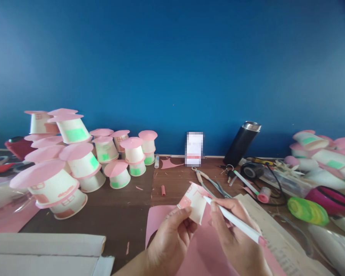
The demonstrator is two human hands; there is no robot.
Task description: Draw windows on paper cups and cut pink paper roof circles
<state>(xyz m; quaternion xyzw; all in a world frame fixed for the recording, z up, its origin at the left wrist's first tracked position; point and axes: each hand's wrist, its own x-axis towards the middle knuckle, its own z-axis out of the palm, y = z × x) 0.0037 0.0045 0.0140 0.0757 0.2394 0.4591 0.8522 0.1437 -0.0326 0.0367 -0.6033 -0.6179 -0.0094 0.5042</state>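
My left hand (172,237) grips a small white paper cup (197,206), tilted, with pink marks drawn on its side. Between the fingers of my right hand (238,234) is a white marker (238,221) with a pink end, its tip touching or very near the cup's wall. A pink paper sheet (201,253) lies under both hands. Left of them stand stacked paper cups (53,188) with pink paper roofs, some with green or pink patches. A pink marker cap (163,190) rests on the table beyond my left hand.
Scissors (211,182), a leaning black flask (242,143), a green-capped marker (245,182) and a tape roll (251,170) lie toward the back right. More roofed cups (333,163) are piled at far right. A cardboard piece (46,253) sits at front left. Behind rises a blue wall (172,69).
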